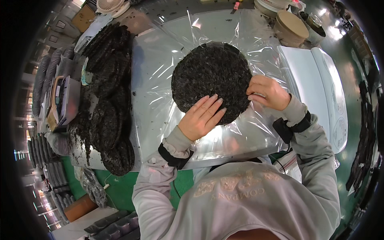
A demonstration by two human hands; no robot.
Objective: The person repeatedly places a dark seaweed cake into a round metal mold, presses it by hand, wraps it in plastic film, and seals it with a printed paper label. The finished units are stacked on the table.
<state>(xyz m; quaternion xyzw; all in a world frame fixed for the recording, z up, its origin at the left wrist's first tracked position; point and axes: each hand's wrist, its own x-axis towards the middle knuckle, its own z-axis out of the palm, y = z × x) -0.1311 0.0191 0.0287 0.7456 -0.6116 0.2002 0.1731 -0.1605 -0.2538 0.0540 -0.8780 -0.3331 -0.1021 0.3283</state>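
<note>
A round stack of dark dried seaweed point(210, 75) lies on clear plastic film point(156, 99), spread and creased over a pale work surface. My left hand point(201, 118) rests palm down on the stack's near edge, fingers stretched over it and gripping nothing. At the right rim, my right hand point(265, 92) has its thumb and fingers pinched on the edge of the seaweed. Whether film is caught in that pinch too cannot be made out. Along the upper rim a shiny band of film shows.
More round seaweed sheets point(108, 120) lie heaped at the left. Right of the film is a stack of printed plastic bags point(318, 90). Round tubs point(291, 27) stand at the back right, a small fan point(109, 5) at the back left. A plastic bin point(67, 99) sits far left.
</note>
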